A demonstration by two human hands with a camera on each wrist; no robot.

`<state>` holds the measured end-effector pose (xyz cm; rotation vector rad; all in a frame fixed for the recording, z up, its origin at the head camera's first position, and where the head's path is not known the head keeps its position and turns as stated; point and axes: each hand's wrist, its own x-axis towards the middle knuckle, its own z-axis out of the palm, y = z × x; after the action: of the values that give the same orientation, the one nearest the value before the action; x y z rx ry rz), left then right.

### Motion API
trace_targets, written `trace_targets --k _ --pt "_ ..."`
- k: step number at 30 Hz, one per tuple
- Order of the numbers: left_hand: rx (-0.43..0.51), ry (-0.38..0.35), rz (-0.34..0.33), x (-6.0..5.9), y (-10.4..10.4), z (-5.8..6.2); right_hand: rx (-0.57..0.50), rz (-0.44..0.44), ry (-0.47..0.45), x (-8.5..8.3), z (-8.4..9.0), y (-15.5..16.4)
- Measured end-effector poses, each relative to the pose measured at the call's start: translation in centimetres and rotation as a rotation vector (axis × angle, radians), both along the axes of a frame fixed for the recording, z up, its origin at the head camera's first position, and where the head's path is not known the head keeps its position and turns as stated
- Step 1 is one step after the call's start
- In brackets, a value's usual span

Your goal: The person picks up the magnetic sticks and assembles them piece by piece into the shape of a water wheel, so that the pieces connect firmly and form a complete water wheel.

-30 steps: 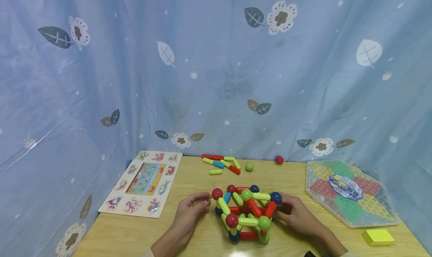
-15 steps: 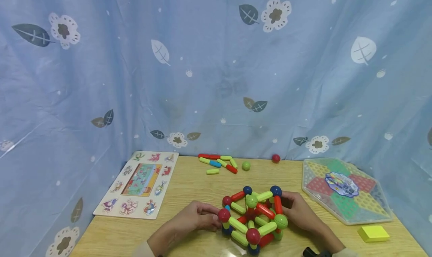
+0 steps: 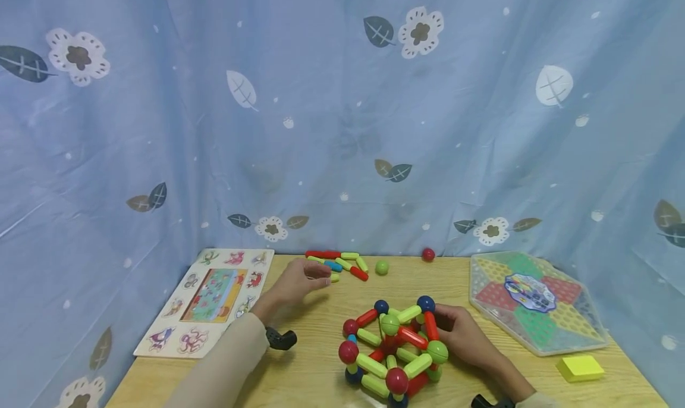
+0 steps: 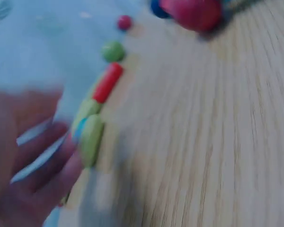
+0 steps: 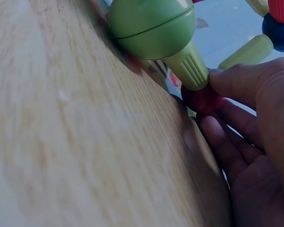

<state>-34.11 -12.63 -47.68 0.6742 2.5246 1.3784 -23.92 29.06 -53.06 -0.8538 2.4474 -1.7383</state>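
In the lower middle of the frame, one ball-and-stick frame (image 3: 413,338) is stood on the tabletop (image 3: 316,328). Three red, four dark blue and three green balls can be counted on it, joined by red, yellow-green and blue sticks. At its right side, a red ball (image 5: 201,100) low on it is pinched between thumb and fingers in the grip of the right hand (image 3: 460,333), as shown in the right wrist view.

One yellow block (image 3: 580,369) is seen at the lower right. At the left lies one puzzle board (image 3: 214,329), partly covered by the left sleeve (image 3: 225,360); nine animal pictures are left visible. One clear six-sided box (image 3: 537,328) is placed at the right, its label (image 3: 530,292) too small to be read.

Farther back, the left hand (image 3: 301,281) is held at nine loose sticks (image 3: 359,273): three red, one blue, five yellow-green. Its grip is fairly wide, with nothing held; whether a stick is touched cannot be told. Beside them, one loose green ball (image 3: 382,267) and one loose red ball (image 3: 428,254) are spaced apart.

The pale, wood-grained tabletop is enclosed by a blue curtain (image 3: 321,128) printed with leaves and flowers.
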Motion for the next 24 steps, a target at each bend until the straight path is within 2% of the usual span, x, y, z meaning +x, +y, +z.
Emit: trace_targets --k 3,7,10,12,15,19,21,23,24 --pt "-0.209 0.176 0.124 -0.6 1.3 -0.4 0.011 -0.007 0.009 0.0 -0.1 -0.3" --pt "-0.396 0.268 0.155 -0.6 2.9 -1.1 0.026 -0.023 0.006 -0.2 -0.3 -0.4" --pt "-0.467 0.305 0.174 -0.1 3.7 -1.2 0.024 -0.029 -0.003 -0.2 -0.5 -0.5" --pt "-0.434 0.299 0.194 0.6 4.0 -1.0 0.023 -0.023 0.0 -0.2 -0.6 -0.6" --pt "-0.257 0.207 0.195 2.4 4.3 0.2 0.027 -0.018 0.011 -0.1 -0.6 -0.6" --pt "0.144 -0.103 0.098 6.2 5.3 3.5 0.034 -0.031 0.003 0.2 -0.4 -0.6" --pt "0.274 -0.258 0.047 8.5 6.0 5.5 0.035 -0.039 -0.006 0.3 -0.3 -0.4" --pt "0.346 -0.383 0.001 10.6 6.9 7.3 0.037 -0.048 -0.007 0.2 -0.2 -0.2" --pt "0.341 -0.404 -0.017 11.5 7.3 7.9 0.04 -0.052 -0.007 0.2 -0.2 -0.1"
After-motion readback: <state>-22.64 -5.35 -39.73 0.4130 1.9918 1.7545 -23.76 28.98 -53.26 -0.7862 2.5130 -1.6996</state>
